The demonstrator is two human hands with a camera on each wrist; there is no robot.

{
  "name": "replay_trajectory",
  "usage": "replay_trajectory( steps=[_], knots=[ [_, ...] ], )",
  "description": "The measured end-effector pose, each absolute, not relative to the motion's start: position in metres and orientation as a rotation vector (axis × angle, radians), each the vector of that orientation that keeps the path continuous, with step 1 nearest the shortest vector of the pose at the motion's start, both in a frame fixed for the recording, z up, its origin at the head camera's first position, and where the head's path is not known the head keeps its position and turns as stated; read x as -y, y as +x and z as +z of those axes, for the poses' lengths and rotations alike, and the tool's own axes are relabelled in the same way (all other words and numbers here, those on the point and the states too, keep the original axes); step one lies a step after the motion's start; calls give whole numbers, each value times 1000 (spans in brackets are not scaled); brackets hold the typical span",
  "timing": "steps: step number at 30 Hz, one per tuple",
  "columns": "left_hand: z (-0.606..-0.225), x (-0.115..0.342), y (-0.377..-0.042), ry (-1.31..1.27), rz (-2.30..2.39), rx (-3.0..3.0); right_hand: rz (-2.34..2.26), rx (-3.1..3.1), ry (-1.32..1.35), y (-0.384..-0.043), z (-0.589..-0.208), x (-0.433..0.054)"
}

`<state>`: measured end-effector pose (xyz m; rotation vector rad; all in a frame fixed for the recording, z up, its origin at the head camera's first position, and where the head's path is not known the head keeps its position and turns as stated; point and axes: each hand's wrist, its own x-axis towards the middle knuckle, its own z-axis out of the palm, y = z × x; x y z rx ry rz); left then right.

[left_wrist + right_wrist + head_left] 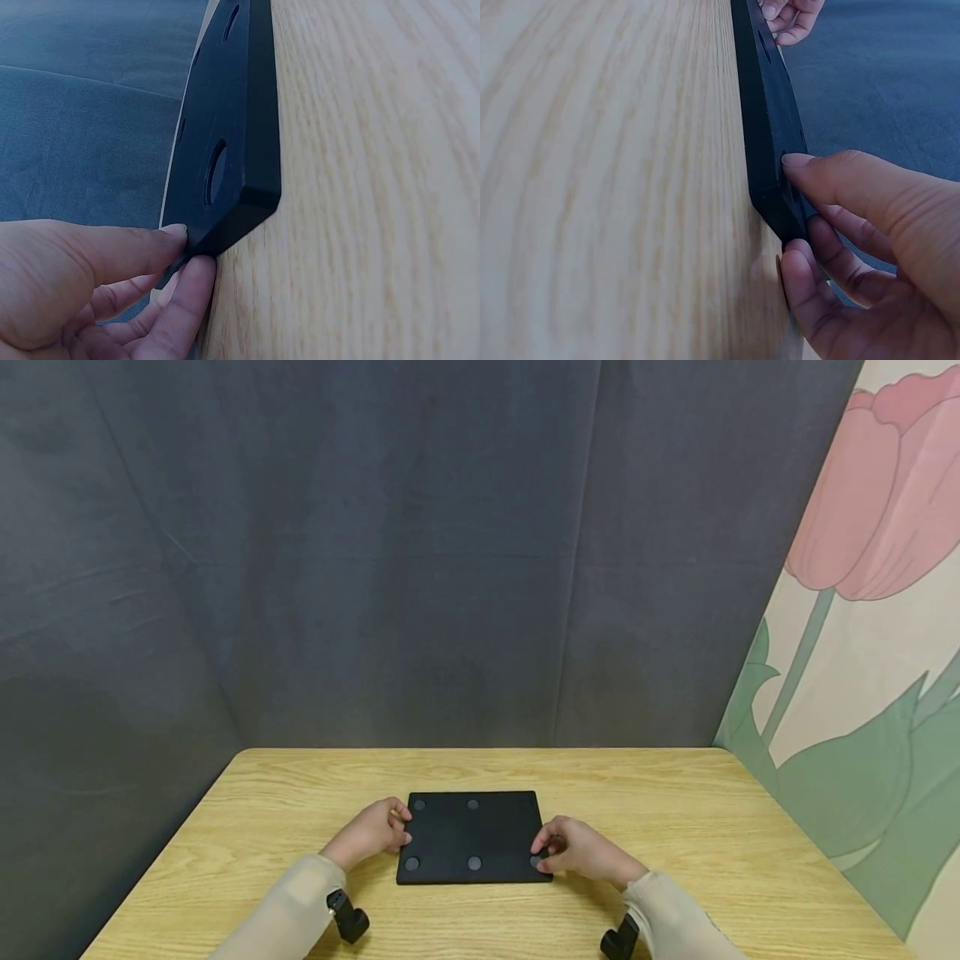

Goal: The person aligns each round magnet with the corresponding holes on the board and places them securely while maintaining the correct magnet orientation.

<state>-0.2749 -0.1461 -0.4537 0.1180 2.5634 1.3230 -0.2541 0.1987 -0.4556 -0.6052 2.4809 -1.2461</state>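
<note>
A flat black rectangular board (474, 833) with several round, greyish recesses lies on the wooden table. My left hand (378, 827) grips its left edge, thumb on the top face and fingers against the side. In the left wrist view, that thumb and a fingertip pinch the board (221, 105) near a corner, just past a round recess (217, 174). My right hand (581, 847) holds the right edge close to the near right corner. The right wrist view has that thumb (799, 160) over a recess, with the fingers curled against the board's side edge.
The light wooden table (262, 827) carries the board near its middle. Dark grey cloth (420, 560) hangs behind the table and on its left. A wall with a pink tulip picture (862, 510) stands at the right.
</note>
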Motion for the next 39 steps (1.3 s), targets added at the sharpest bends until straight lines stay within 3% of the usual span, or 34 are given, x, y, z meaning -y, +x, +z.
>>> replay_trajectory(
  steps=[39],
  knots=[
    [-454, 147, -276, 112, 1313, -2568, -1162, -2625, -613, -254, -435, -197]
  ],
)
